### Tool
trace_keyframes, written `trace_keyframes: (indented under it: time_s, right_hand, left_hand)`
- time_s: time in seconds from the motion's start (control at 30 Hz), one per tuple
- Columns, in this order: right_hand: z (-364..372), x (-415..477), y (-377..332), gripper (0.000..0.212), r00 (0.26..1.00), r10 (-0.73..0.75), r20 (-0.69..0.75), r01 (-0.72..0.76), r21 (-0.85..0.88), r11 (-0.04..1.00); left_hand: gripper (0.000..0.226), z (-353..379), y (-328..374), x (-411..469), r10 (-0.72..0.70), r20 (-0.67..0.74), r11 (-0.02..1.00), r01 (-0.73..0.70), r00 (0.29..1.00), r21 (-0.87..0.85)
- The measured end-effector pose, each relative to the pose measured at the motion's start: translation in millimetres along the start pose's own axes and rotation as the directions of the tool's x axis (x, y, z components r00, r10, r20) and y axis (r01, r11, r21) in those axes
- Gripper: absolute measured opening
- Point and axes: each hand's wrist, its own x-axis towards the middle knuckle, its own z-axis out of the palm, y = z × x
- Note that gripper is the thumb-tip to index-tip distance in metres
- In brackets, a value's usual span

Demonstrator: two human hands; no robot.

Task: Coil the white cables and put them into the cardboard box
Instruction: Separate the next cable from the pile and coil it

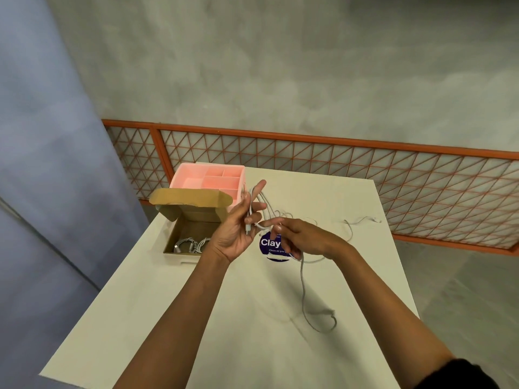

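Observation:
My left hand [238, 228] is raised above the white table, palm up, and holds one end of a white cable between thumb and fingers, the plug pointing down. My right hand [303, 237] pinches the same white cable [304, 293] just to the right; the cable hangs from it and trails in a loose curve onto the table toward me. More loose white cables [348, 228] lie tangled behind the hands. The open cardboard box [171, 245] sits at the table's left edge with coiled white cables [191, 244] inside.
A pink divided organiser tray [209, 178] stands behind the box at the table's far left corner. A round dark-blue sticker [269, 244] lies under my hands. The white table [224, 318] ends at an orange lattice railing [337, 158] beyond.

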Motion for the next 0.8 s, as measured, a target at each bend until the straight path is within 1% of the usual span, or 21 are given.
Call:
trace_keyframes:
  time_s: [0.07, 0.13, 0.2, 0.3, 0.47, 0.53, 0.63, 0.73, 0.8]
  right_hand:
    - [0.3, -0.9, -4.4, 0.033, 0.999, 0.002, 0.033, -0.002, -0.001, 1.0]
    - [0.0, -1.7, -8.9, 0.033, 0.999, -0.002, 0.051, 0.003, -0.019, 1.0]
    - [-0.6, -1.7, -12.8, 0.033, 0.998, 0.0, 0.067, 0.004, -0.06, 0.998]
    - [-1.2, -0.7, -18.1, 0.033, 0.997, 0.015, 0.079, -0.007, -0.107, 0.994]
    - [-4.8, -1.9, -27.1, 0.033, 0.988, 0.071, 0.137, -0.04, -0.221, 0.974]
    - [-6.9, -3.5, -31.5, 0.033, 0.986, 0.087, 0.144, -0.044, -0.278, 0.96]
    - [-11.6, -3.7, -39.1, 0.035, 0.989, 0.065, 0.131, -0.003, -0.425, 0.905]
    - [-17.9, -4.4, -46.7, 0.042, 0.997, 0.012, 0.083, 0.027, -0.464, 0.885]
    - [-23.7, -4.1, -48.7, 0.045, 0.998, -0.025, 0.06, 0.05, -0.463, 0.885]
  left_hand:
    - [0.073, 0.8, 0.1, 3.3, 0.032, -0.077, 0.999, -0.03, 0.997, 0.027]
    - [0.056, 3.3, 0.8, 5.8, 0.056, -0.17, 0.996, -0.043, 0.984, 0.081]
    - [0.046, 3.8, 1.0, 8.2, 0.083, -0.225, 0.992, -0.06, 0.971, 0.108]
    - [0.042, 2.9, 0.0, 11.8, 0.111, -0.239, 0.987, -0.079, 0.965, 0.141]
    - [0.035, 1.1, -1.7, 17.7, 0.18, -0.254, 0.948, -0.099, 0.95, 0.303]
    - [0.033, 0.5, -3.3, 19.3, 0.207, -0.27, 0.895, -0.07, 0.94, 0.441]
    - [0.033, -0.7, -10.2, 18.4, 0.218, -0.264, 0.762, 0.004, 0.94, 0.647]
    - [0.03, -4.4, -16.0, 16.6, 0.182, -0.273, 0.674, 0.083, 0.945, 0.735]
    - [0.041, -6.7, -18.2, 16.9, 0.148, -0.294, 0.58, 0.158, 0.944, 0.799]
